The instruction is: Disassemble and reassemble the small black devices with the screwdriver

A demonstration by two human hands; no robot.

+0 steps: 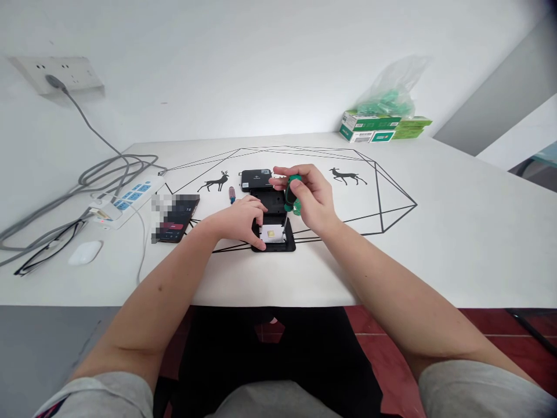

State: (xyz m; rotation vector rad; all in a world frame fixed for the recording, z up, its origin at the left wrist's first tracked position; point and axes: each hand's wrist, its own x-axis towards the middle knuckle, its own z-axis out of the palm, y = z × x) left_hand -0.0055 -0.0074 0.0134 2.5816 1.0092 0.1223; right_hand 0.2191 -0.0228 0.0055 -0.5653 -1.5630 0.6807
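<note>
My left hand [241,223] steadies the opened black device [273,231] on the surface [435,232] while my right hand [307,197] grips the green screwdriver [290,194] upright over it, so unscrewing looks unfinished.

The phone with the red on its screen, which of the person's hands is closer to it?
Left. The left hand rests just right of the phone, steadying the black device. The right hand holds a green screwdriver farther right.
</note>
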